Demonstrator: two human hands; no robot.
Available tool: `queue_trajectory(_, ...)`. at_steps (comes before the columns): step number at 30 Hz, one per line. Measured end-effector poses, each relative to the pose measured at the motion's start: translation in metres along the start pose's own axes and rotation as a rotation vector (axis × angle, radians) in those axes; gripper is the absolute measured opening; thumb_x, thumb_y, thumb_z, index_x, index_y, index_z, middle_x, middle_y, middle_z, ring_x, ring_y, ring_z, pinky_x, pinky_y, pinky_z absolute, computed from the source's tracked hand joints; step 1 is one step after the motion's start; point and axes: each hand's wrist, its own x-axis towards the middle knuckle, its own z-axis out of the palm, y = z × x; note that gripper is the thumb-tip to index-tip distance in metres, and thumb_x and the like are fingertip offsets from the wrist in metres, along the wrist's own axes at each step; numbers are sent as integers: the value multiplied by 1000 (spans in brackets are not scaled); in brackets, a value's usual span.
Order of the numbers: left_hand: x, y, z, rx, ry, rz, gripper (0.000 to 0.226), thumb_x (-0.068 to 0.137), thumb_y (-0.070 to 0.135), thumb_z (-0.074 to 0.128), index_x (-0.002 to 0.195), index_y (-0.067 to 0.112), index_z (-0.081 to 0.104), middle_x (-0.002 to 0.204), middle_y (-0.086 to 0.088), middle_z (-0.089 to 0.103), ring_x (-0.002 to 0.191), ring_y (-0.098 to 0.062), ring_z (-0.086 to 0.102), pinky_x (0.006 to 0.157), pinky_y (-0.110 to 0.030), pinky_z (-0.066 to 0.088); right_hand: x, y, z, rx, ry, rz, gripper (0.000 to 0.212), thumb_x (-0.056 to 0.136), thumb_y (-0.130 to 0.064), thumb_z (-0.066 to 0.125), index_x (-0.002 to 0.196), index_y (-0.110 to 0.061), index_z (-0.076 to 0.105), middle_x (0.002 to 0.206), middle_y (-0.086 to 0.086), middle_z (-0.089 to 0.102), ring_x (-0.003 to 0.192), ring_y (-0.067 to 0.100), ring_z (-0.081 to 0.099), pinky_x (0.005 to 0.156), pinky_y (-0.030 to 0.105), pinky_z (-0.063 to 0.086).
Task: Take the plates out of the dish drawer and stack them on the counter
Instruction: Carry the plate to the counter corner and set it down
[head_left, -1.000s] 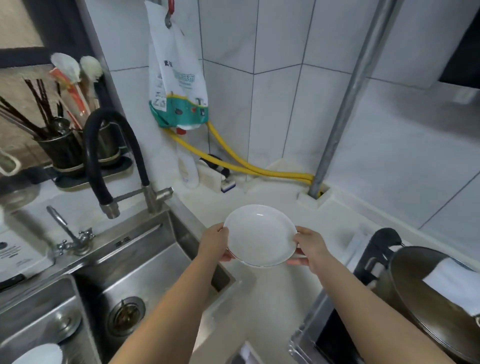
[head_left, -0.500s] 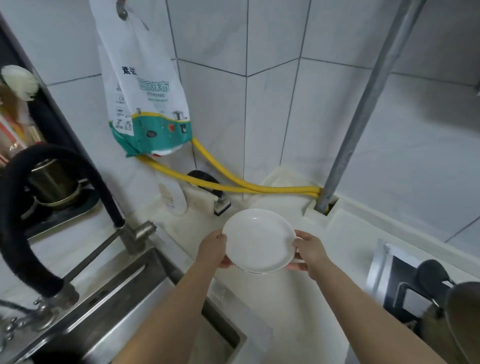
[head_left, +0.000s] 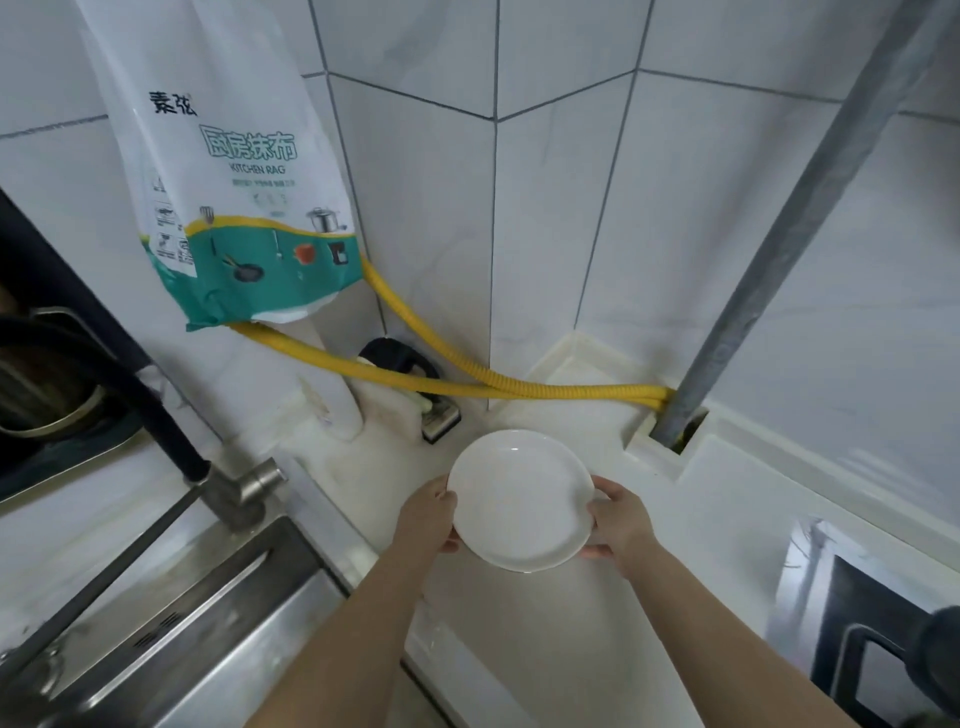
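Plate: a white plate is sitting between the two hands, above the pale counter in the tiled corner; whether it is touching the counter cannot be told.
Left hand: the left hand is gripping the plate's left rim, thumb lying on top and fingers curling underneath.
Right hand: the right hand is gripping the right rim the same way, thumb on the edge, fingertips showing below it.
Counter: it is running between a steel sink on the left and a black stove on the right.
Behind the plate: a yellow hose is running along the wall toward a grey pipe.
Wall: a kitchen rag bag is hanging above the hose.
Left edge: a black faucet hose is arching over the sink.
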Motion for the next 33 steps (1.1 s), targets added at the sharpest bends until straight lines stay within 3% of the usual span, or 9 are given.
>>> queue_trajectory(2,3,0,1,-4,7,0,42,93,15,39,128,28,58,99,-2,64,73,-19,66,48,-24,52,3,0,2,14,3,6,44,90,1,40,123,-22,58,104,3,61,73,21,60,48,33,56)
queue_trajectory(5,9,-1,4,-22,16,-19,42,92,14,38,125,29,59,91,2,65,72,-19,66,45,-22,50,9,2,3,15,8,31,43,89,2,38,115,-26,59,91,-3,60,70,21,60,49,34,58)
queue_trajectory(10,16,-7,7,-62,31,-15,39,89,10,40,116,26,65,84,3,66,68,-23,64,59,-35,59,17,7,3,-29,-1,27,42,88,0,36,99,-32,60,85,-7,61,70,24,63,67,49,61)
queue_trajectory(13,17,-9,9,-58,35,-8,38,91,10,40,117,26,63,87,3,65,69,-23,63,56,-32,58,18,9,2,-25,-1,22,46,88,1,33,91,-36,61,88,-9,61,77,27,64,67,53,60)
queue_trajectory(25,16,-13,5,-30,69,7,34,88,10,40,81,35,62,82,1,65,69,-21,60,59,-34,58,7,15,11,-107,8,-36,43,85,-8,36,92,-40,63,88,-6,64,73,29,67,50,37,59)
queue_trajectory(30,15,-17,2,-19,83,-13,31,89,9,39,100,26,63,90,-1,64,75,-20,61,63,-37,60,5,17,17,-116,17,-12,45,87,-7,35,108,-35,62,89,-8,64,69,22,64,39,24,51)
queue_trajectory(33,16,-20,1,40,99,16,36,92,8,38,114,19,63,96,-1,61,71,-10,55,47,-21,48,5,22,19,-104,21,-6,44,86,-9,37,112,-31,64,97,-4,67,70,22,65,41,25,52)
